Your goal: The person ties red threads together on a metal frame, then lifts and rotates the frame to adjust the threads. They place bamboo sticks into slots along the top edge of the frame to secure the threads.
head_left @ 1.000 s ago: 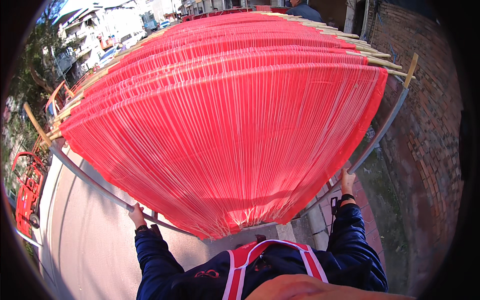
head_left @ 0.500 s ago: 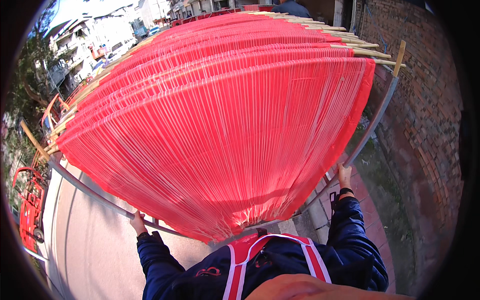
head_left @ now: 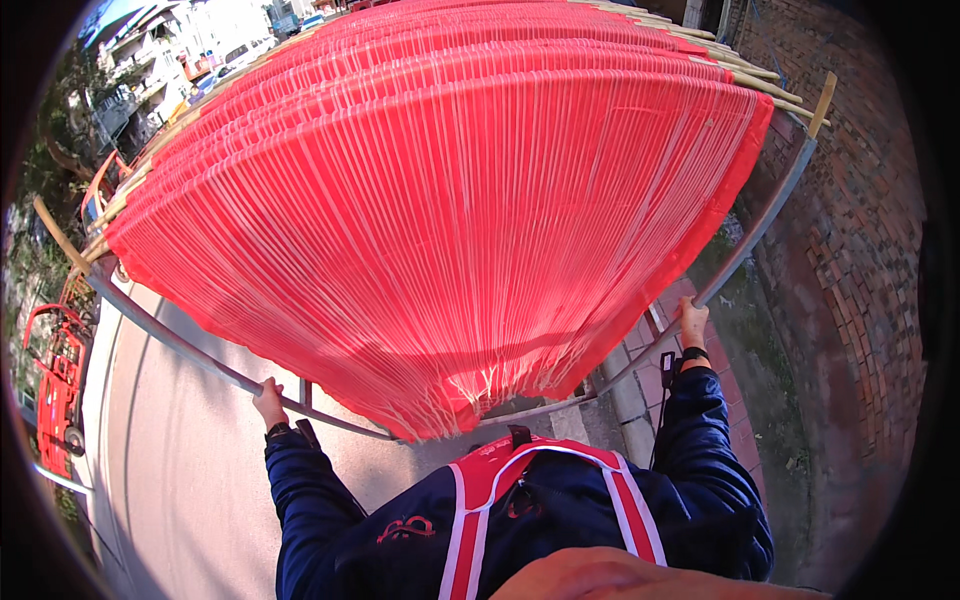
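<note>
Room: to your right a red brick wall (head_left: 850,200) stands near; to your left lies grey paved road (head_left: 170,440).
Load: long red hanging strands on bamboo poles (head_left: 450,200) fill the grey metal tube frame (head_left: 200,355) before you.
Left hand (head_left: 268,398): your fingers are wrapped around the frame's left rail.
Right hand (head_left: 692,322): raised, gripping the right rail.

Both hands are up on a grey metal rack rail (head_left: 180,345): the left hand (head_left: 268,400) wraps the left-side bar, the right hand (head_left: 692,322) clasps the bar on the right. Dense rows of red strands (head_left: 450,230) hang from bamboo poles (head_left: 740,75) laid across the rack, above a paved road (head_left: 170,470), with a brick wall (head_left: 850,230) to the right.
</note>
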`<state>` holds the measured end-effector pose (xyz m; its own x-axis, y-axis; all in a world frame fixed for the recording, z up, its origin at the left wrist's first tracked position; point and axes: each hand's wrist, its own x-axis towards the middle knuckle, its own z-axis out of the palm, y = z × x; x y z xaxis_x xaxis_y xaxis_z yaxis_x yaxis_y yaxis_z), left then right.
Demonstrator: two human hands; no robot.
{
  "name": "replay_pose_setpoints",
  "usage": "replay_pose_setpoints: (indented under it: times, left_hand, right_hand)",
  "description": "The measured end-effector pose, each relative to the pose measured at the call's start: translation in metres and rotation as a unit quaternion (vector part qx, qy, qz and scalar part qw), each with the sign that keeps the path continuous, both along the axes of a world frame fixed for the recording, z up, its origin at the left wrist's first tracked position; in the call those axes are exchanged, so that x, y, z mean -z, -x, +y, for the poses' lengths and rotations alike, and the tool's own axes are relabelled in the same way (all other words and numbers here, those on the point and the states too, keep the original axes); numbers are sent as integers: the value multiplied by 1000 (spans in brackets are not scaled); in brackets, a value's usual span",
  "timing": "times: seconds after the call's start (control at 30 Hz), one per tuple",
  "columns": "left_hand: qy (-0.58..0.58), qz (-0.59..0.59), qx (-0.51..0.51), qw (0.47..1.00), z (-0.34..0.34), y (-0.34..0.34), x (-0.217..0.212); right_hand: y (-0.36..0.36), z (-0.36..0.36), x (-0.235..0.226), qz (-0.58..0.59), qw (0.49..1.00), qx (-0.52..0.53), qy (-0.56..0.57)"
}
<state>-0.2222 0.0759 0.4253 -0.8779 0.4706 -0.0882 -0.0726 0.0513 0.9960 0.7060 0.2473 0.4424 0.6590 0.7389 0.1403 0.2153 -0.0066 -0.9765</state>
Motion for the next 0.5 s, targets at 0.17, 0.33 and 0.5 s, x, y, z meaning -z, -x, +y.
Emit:
replay_pose_setpoints:
  times: [0.17,0.33,0.5]
  left_hand:
    - [-27,3,-1,1000,6,4,3]
    - [-17,-13,-28,999,9,4,6]
    - [-21,18,-5,1000,7,4,4]
  right_hand:
    - [5,-1,-7,13,1000,-1,-3]
    - [12,-3,-12,6,1000,1,5]
    - [11,0,-10,-13,1000,12,-25]
